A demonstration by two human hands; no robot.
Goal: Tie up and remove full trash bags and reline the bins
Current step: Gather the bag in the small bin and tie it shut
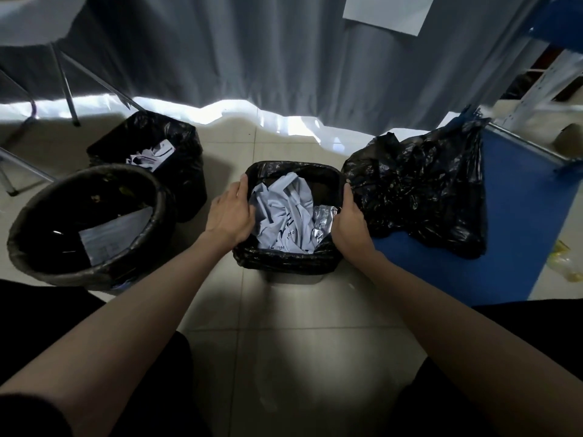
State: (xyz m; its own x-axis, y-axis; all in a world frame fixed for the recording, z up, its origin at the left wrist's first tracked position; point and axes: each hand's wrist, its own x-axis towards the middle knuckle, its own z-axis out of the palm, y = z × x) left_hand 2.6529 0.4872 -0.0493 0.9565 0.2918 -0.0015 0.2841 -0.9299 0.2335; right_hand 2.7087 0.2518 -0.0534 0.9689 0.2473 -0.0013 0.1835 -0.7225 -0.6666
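A small square bin [285,261] lined with a black bag stands on the floor in the middle, full of crumpled white paper [280,209] and a silver wrapper [321,223]. My left hand [230,214] grips the bag's rim on the left side. My right hand [351,223] grips the rim on the right side, fingers curled over the edge. A loose heap of black trash bags [419,187] lies just right of the bin on a blue mat.
A round black-lined bin [94,269] with paper stands at the left. Behind it is another square lined bin [189,171] with paper scraps. Grey curtains hang at the back. A blue mat [517,234] covers the floor at right; folding table legs [67,99] stand far left.
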